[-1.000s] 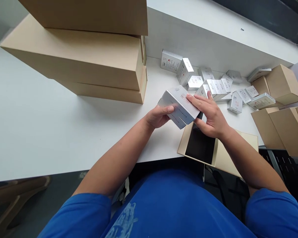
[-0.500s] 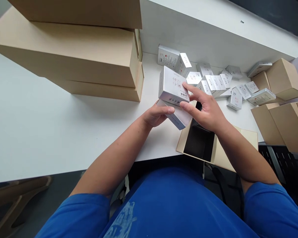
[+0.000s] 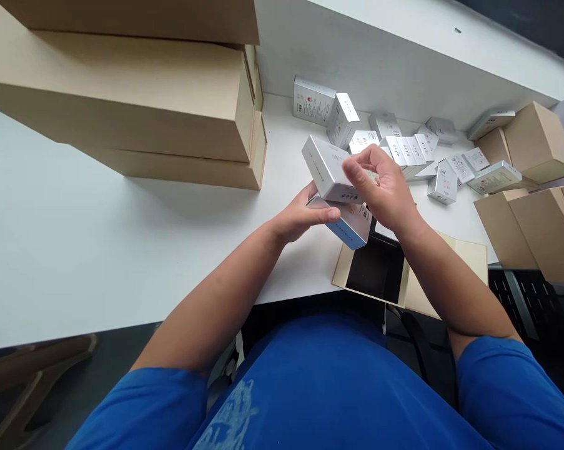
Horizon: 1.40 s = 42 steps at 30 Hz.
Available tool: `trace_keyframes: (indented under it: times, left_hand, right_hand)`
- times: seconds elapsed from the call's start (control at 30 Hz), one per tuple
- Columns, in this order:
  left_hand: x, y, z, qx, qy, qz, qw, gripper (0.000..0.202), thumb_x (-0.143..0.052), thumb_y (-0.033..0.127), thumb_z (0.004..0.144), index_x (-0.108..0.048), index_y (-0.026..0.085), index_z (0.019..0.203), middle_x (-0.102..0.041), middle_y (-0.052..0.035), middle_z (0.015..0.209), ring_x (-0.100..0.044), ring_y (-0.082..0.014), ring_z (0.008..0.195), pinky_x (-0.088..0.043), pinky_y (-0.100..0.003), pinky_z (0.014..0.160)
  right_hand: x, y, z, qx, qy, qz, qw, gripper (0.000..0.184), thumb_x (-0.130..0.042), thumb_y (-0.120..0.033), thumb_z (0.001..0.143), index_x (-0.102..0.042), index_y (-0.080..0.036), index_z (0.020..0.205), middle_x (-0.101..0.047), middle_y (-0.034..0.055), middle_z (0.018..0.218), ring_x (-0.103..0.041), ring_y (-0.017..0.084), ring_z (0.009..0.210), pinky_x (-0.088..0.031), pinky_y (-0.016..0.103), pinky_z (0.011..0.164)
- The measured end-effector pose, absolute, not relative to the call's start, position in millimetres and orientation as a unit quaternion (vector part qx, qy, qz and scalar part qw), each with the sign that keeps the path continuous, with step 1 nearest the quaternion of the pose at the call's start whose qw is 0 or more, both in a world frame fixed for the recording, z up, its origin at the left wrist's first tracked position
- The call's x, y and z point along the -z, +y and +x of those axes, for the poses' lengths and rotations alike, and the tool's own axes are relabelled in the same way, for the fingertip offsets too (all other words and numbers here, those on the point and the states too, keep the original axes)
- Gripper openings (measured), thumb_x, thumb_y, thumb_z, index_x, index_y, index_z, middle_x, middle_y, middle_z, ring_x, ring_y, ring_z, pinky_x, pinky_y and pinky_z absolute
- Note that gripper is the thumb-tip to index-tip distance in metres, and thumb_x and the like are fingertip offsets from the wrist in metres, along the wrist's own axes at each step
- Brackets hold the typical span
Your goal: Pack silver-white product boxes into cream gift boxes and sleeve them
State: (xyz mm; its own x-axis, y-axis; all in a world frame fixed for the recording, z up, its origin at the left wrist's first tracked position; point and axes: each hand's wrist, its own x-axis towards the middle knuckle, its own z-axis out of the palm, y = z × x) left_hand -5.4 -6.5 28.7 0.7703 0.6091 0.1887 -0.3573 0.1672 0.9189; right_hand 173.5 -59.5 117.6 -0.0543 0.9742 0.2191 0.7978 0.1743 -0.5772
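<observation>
My right hand (image 3: 385,186) is closed on a small silver box (image 3: 326,169), lifted and tilted just above a second silver box (image 3: 351,224). My left hand (image 3: 300,217) grips that lower box from the left with thumb on top. Both boxes hang over the table, just beyond an open tan carton with a black inside (image 3: 374,270) at the table's front edge. Behind my hands lies a scatter of several more small silver boxes (image 3: 406,150).
A stack of large tan cartons (image 3: 136,94) fills the far left of the white table (image 3: 75,250). More tan cartons (image 3: 529,206) stand at the right edge. A white raised ledge (image 3: 403,56) runs along the back. My blue shirt fills the bottom.
My right hand has lifted the top silver box off the lower one and turned it, closing around its right end. The left hand keeps hold of the lower box. The view shifted slightly.
</observation>
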Motion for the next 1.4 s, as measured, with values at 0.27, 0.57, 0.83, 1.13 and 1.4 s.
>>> trace_keyframes:
  times: [0.27,0.57,0.83,1.13,1.4]
  left_hand:
    - [-41,-12,-3,-0.362,0.132,0.602,0.700,0.102,-0.097,0.074,0.062,-0.061,0.025,0.145,-0.068,-0.0162,0.139,-0.064,-0.0448,0.137,-0.061,-0.056,0.105]
    - [-37,-8,-9,-0.334,0.125,0.571,0.739,0.093,-0.101,0.068,0.057,-0.066,0.023,0.131,-0.071,-0.0164,0.132,-0.067,-0.0469,0.131,-0.061,-0.059,0.103]
    - [-26,-9,-7,-0.392,0.068,0.619,0.677,0.117,-0.107,0.063,0.047,-0.050,0.036,0.146,-0.062,-0.0096,0.140,-0.062,-0.0402,0.134,-0.059,-0.053,0.106]
    - [-34,-52,3,-0.425,0.027,0.665,0.613,0.110,-0.108,0.048,0.057,-0.040,0.041,0.142,-0.054,-0.0047,0.132,-0.066,-0.0213,0.106,-0.059,-0.029,0.081]
    - [-38,-28,-6,-0.264,0.001,0.540,0.800,0.090,-0.088,0.072,0.073,-0.052,0.035,0.146,-0.048,-0.0123,0.167,-0.055,-0.0390,0.148,-0.053,-0.055,0.117]
  right_hand:
    - [-135,-38,167,-0.253,-0.678,-0.634,0.271,0.071,-0.079,-0.087,0.075,-0.062,-0.026,0.106,-0.071,0.0073,0.114,-0.069,0.030,0.110,-0.060,0.048,0.091]
    - [-133,-73,183,-0.289,-0.723,-0.570,0.262,0.089,-0.074,-0.069,0.085,-0.042,-0.029,0.158,-0.070,0.0107,0.135,-0.071,0.032,0.120,-0.061,0.053,0.101]
    - [-133,-104,216,-0.274,-0.812,-0.438,0.271,0.095,-0.075,-0.053,0.084,-0.035,-0.029,0.167,-0.056,0.0137,0.156,-0.061,0.034,0.129,-0.057,0.055,0.105]
    - [-159,-129,209,-0.161,-0.871,-0.414,0.208,0.093,-0.077,-0.037,0.086,-0.031,-0.025,0.165,-0.059,0.0164,0.147,-0.061,0.034,0.126,-0.051,0.058,0.114]
    - [-139,-147,228,-0.018,-0.912,-0.399,0.095,0.080,-0.059,-0.009,0.085,-0.040,-0.020,0.162,-0.067,0.0146,0.140,-0.063,0.033,0.126,-0.036,0.069,0.128]
